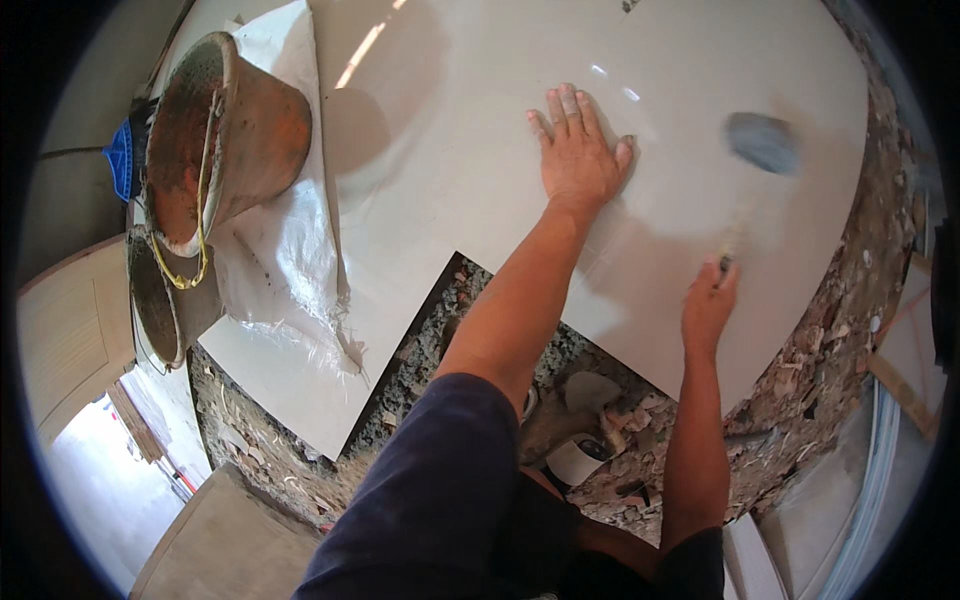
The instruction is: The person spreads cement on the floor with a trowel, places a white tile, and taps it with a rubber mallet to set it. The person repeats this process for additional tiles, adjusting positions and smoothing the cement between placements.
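My left hand (580,155) lies flat on a glossy cream floor tile (480,130), fingers spread and dusted with pale powder. To its right, my right hand (710,300) is wrapped round the handle of a rubber mallet (763,143). The mallet's dark grey head is raised over the tiled surface and smeared by motion. Its light handle (738,225) is blurred too. Below my hands, the tile edge borders a strip of rough grey mortar (430,345).
At the left, an orange mortar-crusted bucket (265,125) lies tipped on a white woven sack (290,260), beside another dirty bucket (155,300). Rubble (790,400) runs along the right side. A trowel-like grey blade (590,392) and a white-and-black cylinder (577,460) lie near my legs.
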`<control>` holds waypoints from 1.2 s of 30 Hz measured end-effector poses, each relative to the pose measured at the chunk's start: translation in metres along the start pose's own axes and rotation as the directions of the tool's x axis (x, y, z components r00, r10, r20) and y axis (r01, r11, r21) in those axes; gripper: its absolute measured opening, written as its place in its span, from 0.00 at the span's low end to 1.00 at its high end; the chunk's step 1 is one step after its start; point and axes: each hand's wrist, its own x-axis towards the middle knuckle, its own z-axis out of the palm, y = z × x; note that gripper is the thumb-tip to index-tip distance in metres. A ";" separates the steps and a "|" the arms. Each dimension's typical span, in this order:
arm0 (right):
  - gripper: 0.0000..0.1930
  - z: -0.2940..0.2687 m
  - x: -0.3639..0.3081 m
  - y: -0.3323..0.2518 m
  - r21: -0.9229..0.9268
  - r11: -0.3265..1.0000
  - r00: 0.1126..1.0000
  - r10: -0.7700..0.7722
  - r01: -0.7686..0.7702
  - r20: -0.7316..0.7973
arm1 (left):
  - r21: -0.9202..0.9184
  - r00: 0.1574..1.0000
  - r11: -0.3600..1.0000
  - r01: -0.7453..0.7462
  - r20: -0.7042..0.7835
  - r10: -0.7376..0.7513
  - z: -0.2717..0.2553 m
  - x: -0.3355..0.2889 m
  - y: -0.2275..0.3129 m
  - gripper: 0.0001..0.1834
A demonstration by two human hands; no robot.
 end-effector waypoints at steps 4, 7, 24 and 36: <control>0.20 0.008 -0.018 -0.002 -0.043 0.999 0.999 -0.002 0.004 0.034 | -0.018 1.000 1.000 0.000 0.020 0.001 -0.003 0.000 0.001 0.45; 0.20 0.005 -0.020 -0.010 -0.087 0.996 0.998 0.001 0.004 0.060 | 0.009 0.999 1.000 -0.006 0.035 0.006 -0.003 0.000 0.002 0.45; 0.18 -0.007 -0.057 -0.016 -0.059 0.998 0.991 -0.026 0.034 0.135 | -0.076 0.998 0.997 -0.025 0.056 0.029 -0.010 -0.001 -0.006 0.44; 0.17 0.020 -0.067 -0.005 -0.171 0.979 0.961 -0.059 0.108 0.270 | -0.012 0.988 0.998 -0.058 0.142 0.060 -0.024 -0.060 -0.050 0.45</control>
